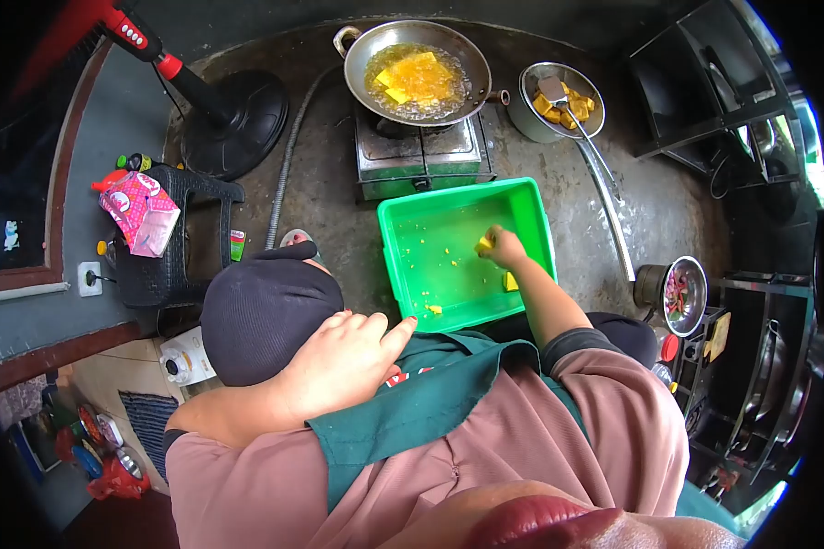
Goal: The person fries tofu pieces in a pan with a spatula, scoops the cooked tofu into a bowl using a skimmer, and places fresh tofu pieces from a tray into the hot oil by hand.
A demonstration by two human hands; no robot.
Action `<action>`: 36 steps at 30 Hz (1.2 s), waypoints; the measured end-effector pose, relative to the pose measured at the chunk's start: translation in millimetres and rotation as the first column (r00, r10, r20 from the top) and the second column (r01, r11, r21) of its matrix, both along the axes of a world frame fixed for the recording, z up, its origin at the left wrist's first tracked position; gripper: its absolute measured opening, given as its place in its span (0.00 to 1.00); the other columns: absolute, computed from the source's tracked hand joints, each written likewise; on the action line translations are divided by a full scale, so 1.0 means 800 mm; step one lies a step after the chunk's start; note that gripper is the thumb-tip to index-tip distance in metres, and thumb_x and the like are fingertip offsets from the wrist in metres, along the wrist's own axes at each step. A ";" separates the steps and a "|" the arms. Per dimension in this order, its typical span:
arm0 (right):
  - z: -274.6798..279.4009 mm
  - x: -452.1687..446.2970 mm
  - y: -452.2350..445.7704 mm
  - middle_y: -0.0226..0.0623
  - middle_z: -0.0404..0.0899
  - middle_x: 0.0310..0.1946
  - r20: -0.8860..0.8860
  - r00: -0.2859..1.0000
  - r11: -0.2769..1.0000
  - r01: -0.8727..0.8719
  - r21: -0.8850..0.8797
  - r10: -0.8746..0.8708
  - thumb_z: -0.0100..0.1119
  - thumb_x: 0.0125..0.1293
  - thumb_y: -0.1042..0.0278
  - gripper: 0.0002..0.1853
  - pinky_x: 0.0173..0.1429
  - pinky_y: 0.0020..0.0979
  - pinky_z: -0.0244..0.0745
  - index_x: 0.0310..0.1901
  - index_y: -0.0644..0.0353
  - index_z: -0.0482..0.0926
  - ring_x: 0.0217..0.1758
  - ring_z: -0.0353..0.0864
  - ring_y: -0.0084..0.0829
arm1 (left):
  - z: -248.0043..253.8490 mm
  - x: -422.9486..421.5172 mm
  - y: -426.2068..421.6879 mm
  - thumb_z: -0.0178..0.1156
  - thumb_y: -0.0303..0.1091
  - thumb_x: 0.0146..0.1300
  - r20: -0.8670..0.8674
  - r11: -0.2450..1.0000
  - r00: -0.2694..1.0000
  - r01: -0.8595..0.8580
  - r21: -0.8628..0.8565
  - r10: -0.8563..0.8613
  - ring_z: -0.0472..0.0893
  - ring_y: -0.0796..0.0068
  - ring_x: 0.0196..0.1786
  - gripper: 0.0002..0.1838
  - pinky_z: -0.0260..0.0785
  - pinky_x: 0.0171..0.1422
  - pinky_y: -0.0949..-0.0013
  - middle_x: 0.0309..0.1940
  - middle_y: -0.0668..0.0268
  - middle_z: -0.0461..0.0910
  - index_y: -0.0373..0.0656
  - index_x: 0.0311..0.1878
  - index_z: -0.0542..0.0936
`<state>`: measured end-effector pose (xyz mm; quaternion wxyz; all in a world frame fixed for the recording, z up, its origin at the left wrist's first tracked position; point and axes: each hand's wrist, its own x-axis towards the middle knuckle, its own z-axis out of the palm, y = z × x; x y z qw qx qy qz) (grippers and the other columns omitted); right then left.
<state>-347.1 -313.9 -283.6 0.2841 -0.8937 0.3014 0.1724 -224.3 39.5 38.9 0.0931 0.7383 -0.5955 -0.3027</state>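
My right hand (504,249) is over the green plastic tub (389,252), its fingers closed on a piece of yellow tofu (484,242). Another yellow tofu piece (510,281) lies in the tub near its right wall, with crumbs scattered on the bottom. My left hand (352,348) rests open on my lap beside my dark-clothed knee (270,316), holding nothing. Beyond the tub, several yellow tofu pieces (421,78) bubble in oil in a wok (474,69) on the gas stove (421,156).
Right of the stove, a long-handled strainer (627,247) on a pot holds browned tofu pieces (568,105) and a spatula (552,89). A metal bowl (696,302) with sliced red ingredients stands farther right. At left are a black stool (165,265), a pink packet (142,210) and a fan (238,128).
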 end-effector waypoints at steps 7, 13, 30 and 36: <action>0.123 0.120 -0.063 0.35 0.83 0.35 0.341 0.924 0.827 -0.054 0.560 -0.171 0.73 0.50 0.72 0.18 0.43 0.27 0.76 0.40 0.62 0.74 0.38 0.82 0.26 | -0.005 0.005 0.010 0.65 0.40 0.54 0.009 0.998 0.999 -0.039 -0.039 0.040 0.76 0.59 0.45 0.33 0.68 0.54 0.60 0.42 0.58 0.75 0.39 0.62 0.68; 0.208 0.264 -0.115 0.41 0.83 0.36 0.514 0.856 0.994 -0.003 -0.113 0.061 0.73 0.47 0.62 0.21 0.47 0.32 0.76 0.42 0.61 0.78 0.39 0.84 0.35 | -0.010 0.011 0.018 0.65 0.40 0.53 0.027 0.995 0.997 -0.073 -0.062 0.075 0.77 0.60 0.44 0.33 0.69 0.52 0.59 0.41 0.58 0.75 0.39 0.62 0.68; 0.204 0.380 -0.166 0.50 0.76 0.51 0.273 0.957 0.770 0.101 -0.631 0.099 0.52 0.60 0.69 0.13 0.55 0.40 0.75 0.45 0.59 0.81 0.53 0.78 0.47 | -0.009 0.025 0.020 0.65 0.38 0.51 0.026 0.989 0.992 -0.118 -0.087 0.120 0.77 0.59 0.42 0.33 0.70 0.50 0.61 0.42 0.58 0.74 0.40 0.61 0.69; 0.242 0.231 -0.152 0.42 0.83 0.33 0.526 0.850 0.796 0.330 -0.507 -0.017 0.62 0.55 0.55 0.13 0.47 0.41 0.76 0.34 0.55 0.84 0.40 0.82 0.43 | -0.011 0.017 0.016 0.63 0.38 0.50 0.155 0.976 0.983 -0.070 -0.207 0.103 0.78 0.66 0.35 0.29 0.72 0.46 0.64 0.33 0.63 0.73 0.41 0.57 0.73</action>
